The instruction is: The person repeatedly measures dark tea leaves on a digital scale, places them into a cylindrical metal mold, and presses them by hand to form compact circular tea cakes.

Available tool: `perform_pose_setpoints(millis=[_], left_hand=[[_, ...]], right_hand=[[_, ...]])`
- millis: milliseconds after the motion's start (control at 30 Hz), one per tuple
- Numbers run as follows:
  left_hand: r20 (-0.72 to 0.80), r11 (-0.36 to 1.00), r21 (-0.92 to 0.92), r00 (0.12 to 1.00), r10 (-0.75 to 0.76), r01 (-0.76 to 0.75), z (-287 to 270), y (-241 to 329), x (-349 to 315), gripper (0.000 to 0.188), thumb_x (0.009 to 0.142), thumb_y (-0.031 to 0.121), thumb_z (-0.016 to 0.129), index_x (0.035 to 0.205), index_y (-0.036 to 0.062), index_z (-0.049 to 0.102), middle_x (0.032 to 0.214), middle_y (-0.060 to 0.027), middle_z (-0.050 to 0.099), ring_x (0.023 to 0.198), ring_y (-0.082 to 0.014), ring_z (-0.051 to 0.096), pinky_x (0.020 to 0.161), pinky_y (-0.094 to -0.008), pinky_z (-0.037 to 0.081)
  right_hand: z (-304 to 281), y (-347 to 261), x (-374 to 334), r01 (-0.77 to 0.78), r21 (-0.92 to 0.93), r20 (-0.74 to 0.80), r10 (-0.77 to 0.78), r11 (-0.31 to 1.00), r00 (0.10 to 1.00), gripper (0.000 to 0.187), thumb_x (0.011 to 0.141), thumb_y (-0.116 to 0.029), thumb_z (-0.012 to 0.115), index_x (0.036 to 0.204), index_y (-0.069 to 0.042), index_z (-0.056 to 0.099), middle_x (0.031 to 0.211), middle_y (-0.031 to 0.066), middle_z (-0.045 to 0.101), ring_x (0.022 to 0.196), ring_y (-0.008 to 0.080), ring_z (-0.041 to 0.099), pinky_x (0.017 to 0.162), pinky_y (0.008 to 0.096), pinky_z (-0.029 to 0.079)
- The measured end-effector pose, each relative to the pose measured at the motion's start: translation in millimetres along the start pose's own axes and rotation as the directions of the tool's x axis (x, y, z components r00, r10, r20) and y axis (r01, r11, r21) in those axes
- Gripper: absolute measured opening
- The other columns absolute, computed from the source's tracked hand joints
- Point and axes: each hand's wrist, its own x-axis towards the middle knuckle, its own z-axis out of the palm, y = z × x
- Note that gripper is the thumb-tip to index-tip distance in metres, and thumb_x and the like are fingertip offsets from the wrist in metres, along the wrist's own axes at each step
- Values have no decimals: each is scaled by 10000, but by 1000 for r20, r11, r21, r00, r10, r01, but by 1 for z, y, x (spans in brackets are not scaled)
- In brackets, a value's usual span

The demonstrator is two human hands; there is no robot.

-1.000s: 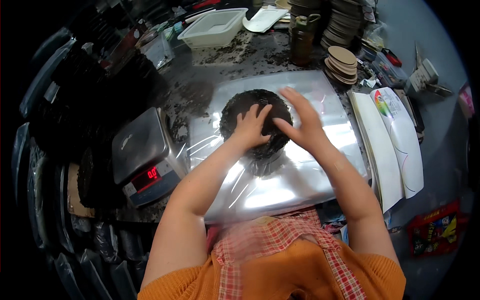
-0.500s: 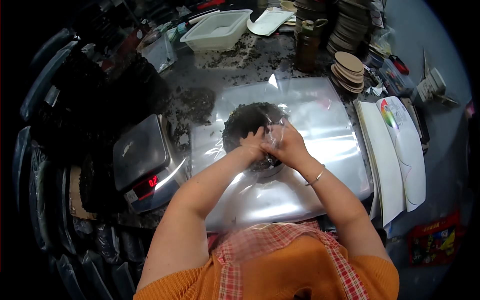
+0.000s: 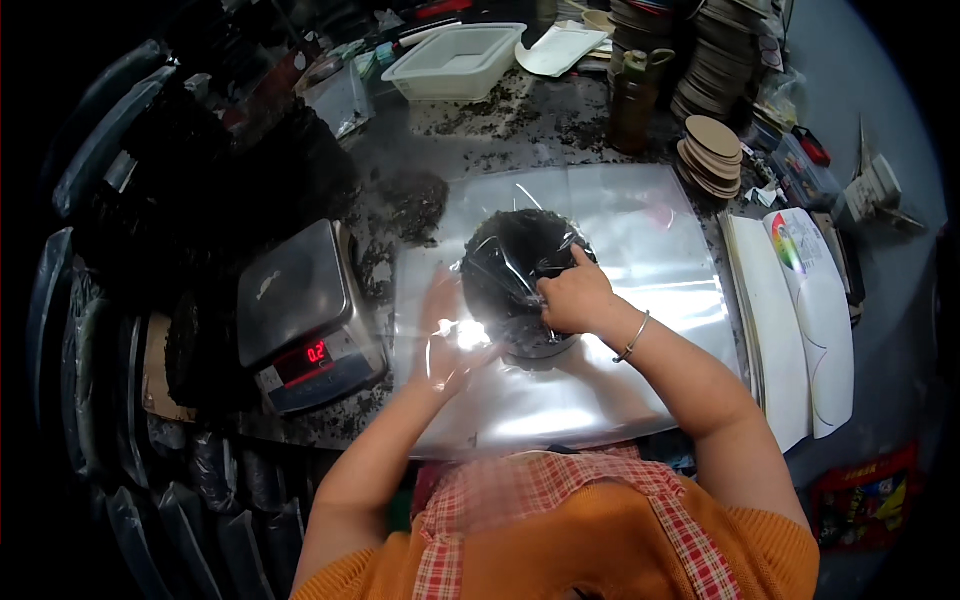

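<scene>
The fingers (image 3: 556,290) of the right hand (image 3: 573,298) are curled and pinch the clear plastic film (image 3: 640,300) against the near right edge of the dark round cake (image 3: 520,280), which lies directly under and just left of them. The left hand (image 3: 445,340) lies under a lifted fold of the same film, its fingers spread flat and holding nothing firmly, touching the cake's near left side. The cake rests in the middle of the film sheet on the table (image 3: 480,140), with a scale (image 3: 300,315) to the left and white paper sheets (image 3: 800,320) to the right.
</scene>
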Motion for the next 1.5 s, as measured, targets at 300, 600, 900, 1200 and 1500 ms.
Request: perform_pose_setpoints(millis=[300, 600, 900, 1200, 1500], left_hand=[[711, 959, 282, 663, -235, 37, 42, 14, 71, 565, 770, 564, 437, 965, 80, 654, 888, -157, 642, 829, -323, 614, 751, -385, 472], [554, 21, -811, 780, -290, 584, 45, -114, 10, 687, 759, 328, 672, 1312, 54, 371, 1223, -148, 477, 1178, -281, 429, 989, -416, 358], [160, 851, -353, 872, 464, -388, 54, -63, 134, 175, 628, 148, 661, 796, 123, 619, 955, -23, 577, 998, -215, 495, 897, -355, 348], [375, 952, -58, 878, 299, -299, 37, -36, 116, 389, 692, 90, 530, 1078, 54, 551, 1195, -124, 495, 1169, -313, 411, 993, -402, 283], [475, 925, 330, 880, 8, -186, 61, 5, 69, 487, 791, 132, 556, 1249, 37, 423, 1392, -160, 302, 1304, -308, 254, 1081, -430, 175]], right_hand=[[-9, 19, -36, 262, 754, -400, 105, 602, 911, 385, 638, -176, 683, 985, -36, 594, 882, 155, 622, 880, 297, 589, 1065, 452, 206], [23, -4, -6, 8, 384, -135, 47, 923, 990, 741, 707, -567, 564, 1181, -1, 496, 1053, 197, 594, 1058, 308, 529, 1042, 461, 222], [42, 7, -20, 151, 614, -574, 307, 775, 759, 532, 626, -261, 771, 1049, -35, 541, 1001, 137, 567, 922, 276, 550, 828, 346, 440], [51, -4, 3, 17, 291, -543, 151, 957, 826, 295, 683, -252, 663, 873, -37, 598, 986, 136, 550, 961, 284, 523, 841, 386, 442], [28, 145, -77, -4, 760, -438, 516, 650, 736, 361, 701, -163, 676, 1046, -80, 615, 1066, 106, 594, 980, 239, 563, 845, 338, 451]])
